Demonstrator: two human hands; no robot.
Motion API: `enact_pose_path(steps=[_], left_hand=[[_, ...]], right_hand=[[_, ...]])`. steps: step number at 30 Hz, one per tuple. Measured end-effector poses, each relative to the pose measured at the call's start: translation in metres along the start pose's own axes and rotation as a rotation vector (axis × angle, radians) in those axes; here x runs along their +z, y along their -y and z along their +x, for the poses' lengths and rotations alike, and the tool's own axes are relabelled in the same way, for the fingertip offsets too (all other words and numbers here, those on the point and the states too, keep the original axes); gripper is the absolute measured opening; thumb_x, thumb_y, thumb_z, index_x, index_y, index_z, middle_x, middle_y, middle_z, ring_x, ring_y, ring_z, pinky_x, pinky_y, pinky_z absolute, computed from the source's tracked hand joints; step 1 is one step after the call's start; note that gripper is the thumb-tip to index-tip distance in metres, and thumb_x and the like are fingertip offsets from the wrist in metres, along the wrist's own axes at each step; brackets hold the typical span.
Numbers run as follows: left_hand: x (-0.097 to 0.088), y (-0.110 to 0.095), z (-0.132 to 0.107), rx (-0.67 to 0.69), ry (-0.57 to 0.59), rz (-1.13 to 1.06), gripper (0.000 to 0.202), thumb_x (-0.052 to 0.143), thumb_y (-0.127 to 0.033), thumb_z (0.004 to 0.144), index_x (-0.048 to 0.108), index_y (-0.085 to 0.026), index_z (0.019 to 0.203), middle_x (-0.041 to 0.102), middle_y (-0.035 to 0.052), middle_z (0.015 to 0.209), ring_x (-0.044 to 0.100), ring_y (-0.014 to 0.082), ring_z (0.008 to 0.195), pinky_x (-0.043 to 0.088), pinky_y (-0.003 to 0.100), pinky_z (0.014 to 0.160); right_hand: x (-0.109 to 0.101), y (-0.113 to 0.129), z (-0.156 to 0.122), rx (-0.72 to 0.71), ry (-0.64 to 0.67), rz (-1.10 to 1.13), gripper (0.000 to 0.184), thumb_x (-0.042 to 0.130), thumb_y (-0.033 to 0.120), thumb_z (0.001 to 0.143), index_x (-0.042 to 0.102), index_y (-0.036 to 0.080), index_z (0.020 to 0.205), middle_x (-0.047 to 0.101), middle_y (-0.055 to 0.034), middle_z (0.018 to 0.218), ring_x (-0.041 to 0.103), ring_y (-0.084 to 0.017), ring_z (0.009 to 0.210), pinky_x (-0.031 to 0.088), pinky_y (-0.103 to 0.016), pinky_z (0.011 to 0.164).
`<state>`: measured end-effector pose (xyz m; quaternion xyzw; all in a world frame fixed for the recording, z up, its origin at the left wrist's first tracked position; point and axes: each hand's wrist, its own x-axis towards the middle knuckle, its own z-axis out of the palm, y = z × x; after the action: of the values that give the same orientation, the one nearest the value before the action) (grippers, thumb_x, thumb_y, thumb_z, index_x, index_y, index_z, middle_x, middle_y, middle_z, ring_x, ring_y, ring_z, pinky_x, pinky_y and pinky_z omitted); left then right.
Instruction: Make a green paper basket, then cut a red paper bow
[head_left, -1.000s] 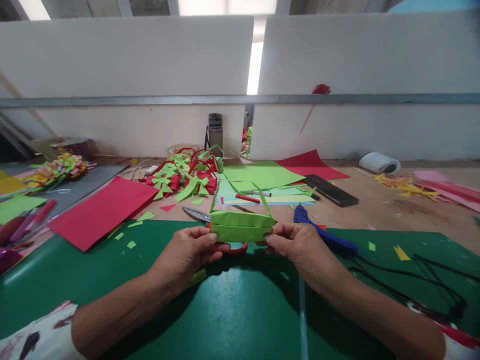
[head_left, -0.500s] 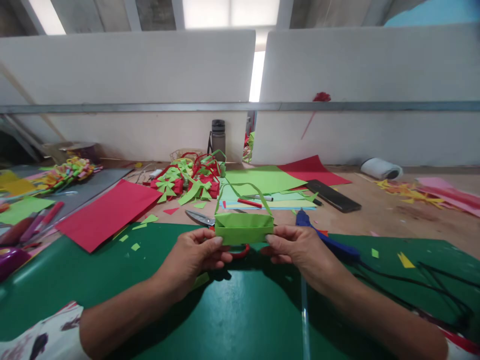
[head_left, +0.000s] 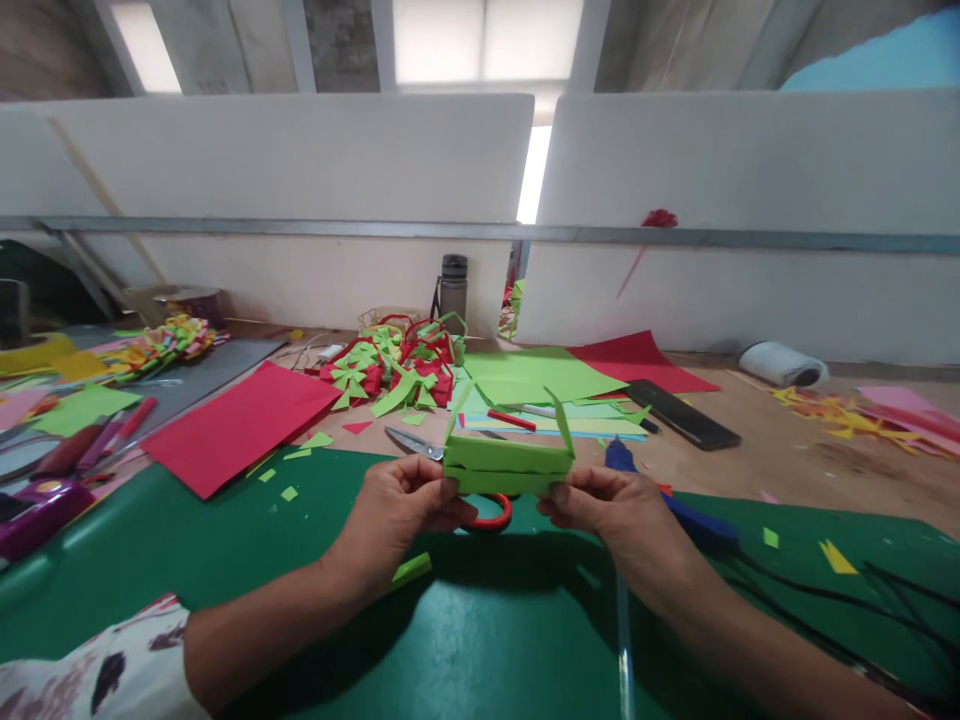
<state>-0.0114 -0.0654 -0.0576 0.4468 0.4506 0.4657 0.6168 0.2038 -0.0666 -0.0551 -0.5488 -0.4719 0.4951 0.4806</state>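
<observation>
Between my two hands a small green paper bag (head_left: 510, 468) is held up above the green mat (head_left: 487, 640). My left hand (head_left: 409, 505) pinches its lower left corner between thumb and fingers. The lower right corner is gripped the same way by my right hand (head_left: 600, 505). Paper strips rise from both ends of the bag; the middle of its handle does not show. Behind and below it lie scissors (head_left: 491, 515) with red handles, partly covered by the bag and my left fingers. A blue glue gun (head_left: 697, 520) rests just beyond my right hand.
Red and green paper bags with bows (head_left: 390, 370) are heaped at the back. Around them are red paper (head_left: 240, 425), green sheets (head_left: 540, 375), a phone (head_left: 682, 413), a bottle (head_left: 453, 290) and a paper roll (head_left: 780, 365). A clear glue stick (head_left: 625, 640) lies in front.
The bag looks closer and more tilted, and its handle loop, fully visible before, now shows only as two end strips. Both hands keep their hold. The whole view has shifted slightly.
</observation>
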Motion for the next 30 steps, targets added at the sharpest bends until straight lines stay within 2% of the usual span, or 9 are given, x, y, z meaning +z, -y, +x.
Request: enact_pose_path(steps=[4, 8, 13, 18, 24, 30], left_hand=[[-0.001, 0.001, 0.002, -0.014, -0.005, -0.023, 0.025, 0.075, -0.030, 0.066, 0.056, -0.014, 0.070, 0.071, 0.0072, 0.064, 0.070, 0.0221, 0.067, 0.054, 0.029, 0.064], [-0.002, 0.002, 0.002, -0.014, 0.019, 0.006, 0.020, 0.073, -0.028, 0.068, 0.059, -0.013, 0.072, 0.071, 0.0063, 0.065, 0.069, 0.0196, 0.064, 0.053, 0.027, 0.062], [-0.003, 0.006, 0.006, 0.007, 0.015, 0.070, 0.013, 0.071, -0.023, 0.069, 0.063, -0.013, 0.074, 0.070, 0.0034, 0.072, 0.065, 0.0129, 0.061, 0.052, 0.023, 0.062], [-0.003, 0.005, 0.006, 0.035, 0.002, 0.150, 0.012, 0.068, -0.023, 0.071, 0.062, -0.013, 0.068, 0.062, -0.0015, 0.056, 0.054, 0.0068, 0.048, 0.044, 0.015, 0.050], [-0.010, 0.008, 0.010, -0.014, 0.055, 0.095, 0.016, 0.069, -0.025, 0.072, 0.062, -0.012, 0.075, 0.066, 0.0032, 0.072, 0.059, 0.0097, 0.059, 0.048, 0.021, 0.061], [-0.014, 0.009, 0.018, -0.049, 0.148, 0.027, 0.022, 0.071, -0.030, 0.071, 0.063, -0.012, 0.081, 0.066, 0.0055, 0.076, 0.058, 0.0110, 0.060, 0.047, 0.022, 0.061]], right_hand=[[-0.002, -0.004, 0.002, -0.133, -0.023, -0.095, 0.026, 0.076, 0.041, 0.058, 0.068, 0.016, 0.061, 0.067, -0.0033, 0.059, 0.061, -0.017, 0.059, 0.048, -0.028, 0.060], [-0.001, 0.002, -0.001, -0.278, -0.065, -0.270, 0.018, 0.067, 0.033, 0.067, 0.067, 0.017, 0.059, 0.064, -0.0013, 0.057, 0.058, -0.016, 0.057, 0.045, -0.027, 0.056], [0.003, 0.010, -0.006, -0.286, -0.009, -0.274, 0.012, 0.062, 0.028, 0.070, 0.064, 0.017, 0.065, 0.061, 0.0006, 0.059, 0.054, -0.013, 0.056, 0.043, -0.025, 0.056], [0.002, 0.007, -0.006, -0.290, -0.020, -0.354, 0.027, 0.056, 0.029, 0.075, 0.050, 0.019, 0.051, 0.050, 0.0041, 0.044, 0.045, -0.010, 0.044, 0.037, -0.023, 0.048], [0.004, 0.006, -0.012, -0.299, -0.007, -0.392, 0.027, 0.054, 0.027, 0.076, 0.046, 0.019, 0.052, 0.044, 0.0056, 0.045, 0.042, -0.009, 0.043, 0.034, -0.022, 0.045], [0.006, 0.007, -0.020, -0.421, 0.059, -0.460, 0.017, 0.055, 0.022, 0.076, 0.056, 0.019, 0.059, 0.047, 0.0046, 0.054, 0.043, -0.010, 0.049, 0.035, -0.021, 0.048]])
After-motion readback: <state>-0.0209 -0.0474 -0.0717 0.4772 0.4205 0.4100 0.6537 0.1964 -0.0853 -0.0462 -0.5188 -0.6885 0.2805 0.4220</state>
